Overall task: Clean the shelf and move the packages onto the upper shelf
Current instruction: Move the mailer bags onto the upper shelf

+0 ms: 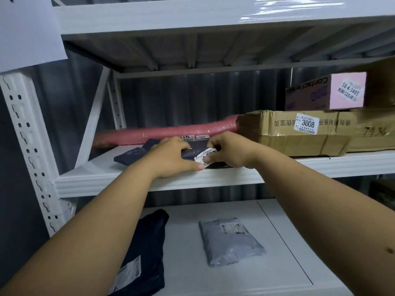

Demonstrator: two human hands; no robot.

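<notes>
Head view: lower shelf (277,242) nearest, carrying a grey mailer (230,242) and a dark bag (145,248), both not yet moved up. Left hand (171,157) and right hand (228,150) both curl round a dark package (192,153) with a white label (206,155), at the front edge of the upper shelf (128,180). Pink roll (171,130) and cardboard box (295,133) sit behind. Likely best: slide it back flat, label outward, short of the roll

Dark package (193,153) mostly hidden by both hands — label (206,157) text unreadable.
</notes>
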